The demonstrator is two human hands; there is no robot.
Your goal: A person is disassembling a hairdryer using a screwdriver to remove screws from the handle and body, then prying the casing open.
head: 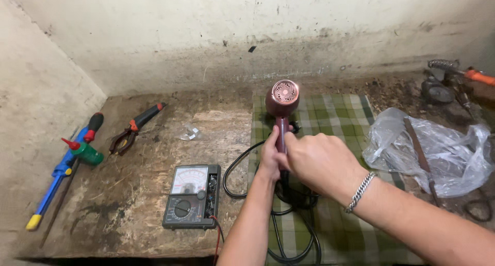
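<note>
A maroon hair dryer [282, 99] stands upright on a green checked cloth [341, 116], its round perforated rear grille facing me. My left hand [269, 158] is wrapped around the lower part of its handle. My right hand [320, 161], with a metal chain bracelet on the wrist, grips the handle just in front of the left. The dryer's black cord [238, 168] loops on the cloth and the bench below my hands.
An analog multimeter [191, 196] lies left of my arms. Pliers [135, 128], a screwdriver [94, 126], a green bottle [84, 152] and a blue tool [51, 188] sit at the far left. A crumpled plastic bag [438, 150] with tools and a soldering iron [466, 74] lie right.
</note>
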